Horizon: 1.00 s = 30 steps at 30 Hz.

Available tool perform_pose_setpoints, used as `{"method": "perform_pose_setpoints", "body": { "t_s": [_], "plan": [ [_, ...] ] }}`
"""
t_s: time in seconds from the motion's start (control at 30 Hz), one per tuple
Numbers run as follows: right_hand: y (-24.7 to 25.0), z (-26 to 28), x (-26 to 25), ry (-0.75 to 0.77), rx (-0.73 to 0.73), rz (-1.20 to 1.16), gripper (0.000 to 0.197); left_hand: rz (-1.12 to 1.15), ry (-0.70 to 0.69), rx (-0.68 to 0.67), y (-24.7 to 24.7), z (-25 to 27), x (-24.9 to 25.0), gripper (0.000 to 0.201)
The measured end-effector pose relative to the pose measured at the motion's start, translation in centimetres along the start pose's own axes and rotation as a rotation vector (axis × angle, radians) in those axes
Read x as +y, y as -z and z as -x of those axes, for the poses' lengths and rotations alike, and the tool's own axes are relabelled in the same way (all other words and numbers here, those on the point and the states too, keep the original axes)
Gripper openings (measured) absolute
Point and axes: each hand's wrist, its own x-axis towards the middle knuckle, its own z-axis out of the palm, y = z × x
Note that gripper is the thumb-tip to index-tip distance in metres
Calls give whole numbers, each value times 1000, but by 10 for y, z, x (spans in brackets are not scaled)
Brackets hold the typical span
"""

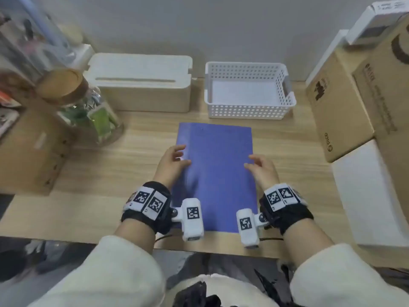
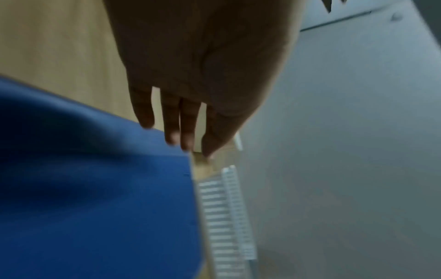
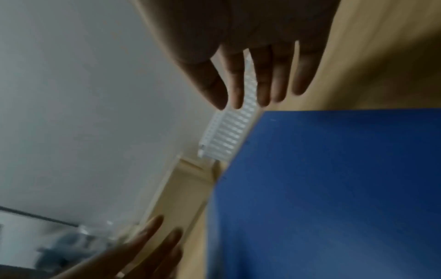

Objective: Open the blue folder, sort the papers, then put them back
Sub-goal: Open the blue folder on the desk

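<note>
1. Two cream sleeves [image 1: 124,271] are seen closest, with black wrist bands above them.
2. The left hand [image 1: 171,161] is held loose, with its fingers [image 1: 179,149] spread and nothing gripped. The fingers are seen at the left long edge of the blue folder [image 1: 218,173]; whether they touch it cannot be told.
3. The right hand [image 1: 262,169] is also held loose, with nothing gripped. Its fingers [image 1: 252,166] are seen at the right long edge of the folder.
4. The folder is laid flat and closed on the counter [image 1: 110,173], right between the two hands. Its long side is pointed away from the person. No papers can be seen yet.
5. Both hands are about equally near. A darker strip is seen down the left side, so the spine is guessed to be there. The right edge would then be the one to lift, and the right hand is placed for that.
6. Past the folder, a white basket [image 1: 250,111] and a white box [image 1: 141,83] are seen by the wall.
</note>
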Motion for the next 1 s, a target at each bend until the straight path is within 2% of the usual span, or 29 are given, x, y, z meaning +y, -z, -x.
{"method": "perform_pose_setpoints", "body": {
  "t_s": [0.07, 0.1, 0.17, 0.23, 0.3, 0.37, 0.47, 0.57, 0.63, 0.67, 0.7, 0.73, 0.77, 0.83, 0.93, 1.0],
  "plan": [
    [-5, 4, 24, -54, -37, 331, 53, -74, 37, 74, 4, 2, -25, 57],
    [-6, 9, 35, -74, -88, 412, 61, -105, 56, 63, 6, 5, -38, 59],
    [-11, 20, 45, -89, -176, 434, 67, -94, 87, 16, 10, 11, -55, 49],
    [-14, 20, 48, -64, -198, 381, 69, -92, 72, -24, 12, 10, -65, 41],
    [-16, 18, 48, -58, -174, 276, 69, -133, 74, -19, 14, 1, -79, 53],
    [-14, 18, 45, -66, -132, 68, 68, -169, 73, -23, 18, -19, -112, 64],
    [-1, 25, 27, -44, -91, -184, 59, -223, 109, -55, 20, -28, -125, 63],
    [26, 43, -7, 101, -189, -302, 52, -144, 139, -116, 17, 3, -67, 56],
    [42, 60, -34, 175, -317, -473, 49, -63, 209, -216, 12, 18, -30, 35],
    [46, 67, -46, 205, -385, -527, 60, -70, 234, -280, 10, 24, -10, 41],
    [48, 71, -56, 230, -451, -545, 69, -74, 230, -333, 8, 29, 8, 60],
    [46, 74, -66, 249, -505, -561, 71, -59, 203, -370, 6, 35, 27, 78],
    [41, 76, -73, 259, -544, -563, 68, -32, 173, -401, 6, 39, 44, 84],
    [25, 83, -91, 276, -629, -551, 59, 5, 134, -434, 10, 49, 74, 84],
    [-2, 92, -104, 342, -787, -493, 53, -95, 55, -461, 25, 54, 101, 97],
    [-18, 89, -99, 362, -844, -360, 53, -136, 14, -429, 42, 51, 105, 87]
  ]
}}
